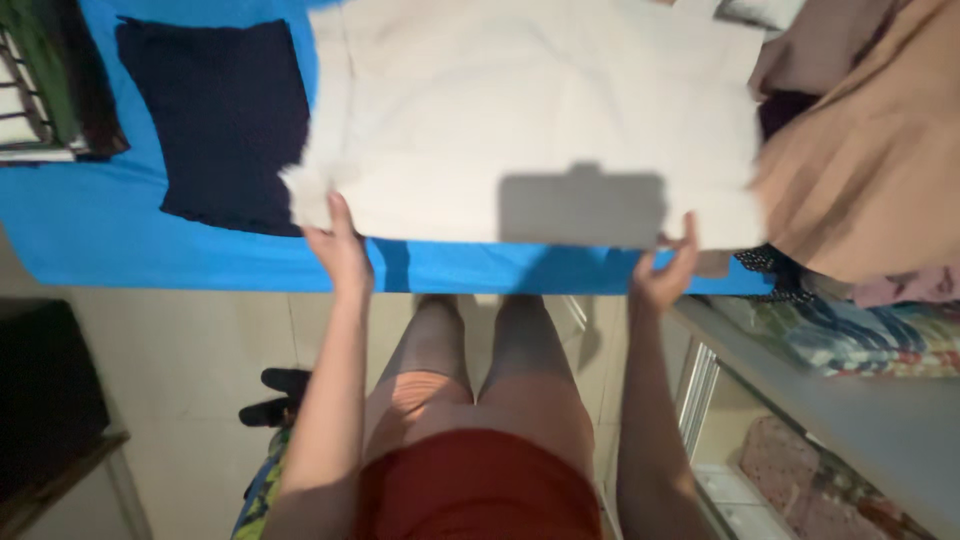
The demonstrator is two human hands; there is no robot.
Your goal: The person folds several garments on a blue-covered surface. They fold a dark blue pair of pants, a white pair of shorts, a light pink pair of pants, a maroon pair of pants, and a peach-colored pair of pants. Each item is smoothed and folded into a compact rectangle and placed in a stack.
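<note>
A cream-white garment lies spread flat on a bright blue sheet. My left hand pinches its near left corner at the sheet's front edge. The near right edge is gripped by my right hand, fingers curled up over the cloth. A dark rectangular shadow falls on the garment between both hands.
A folded dark navy cloth lies left of the garment. A heap of tan and pink clothes sits at the right, with a patterned blanket below it. Striped and green fabric is at far left. Black shoes rest on the tiled floor.
</note>
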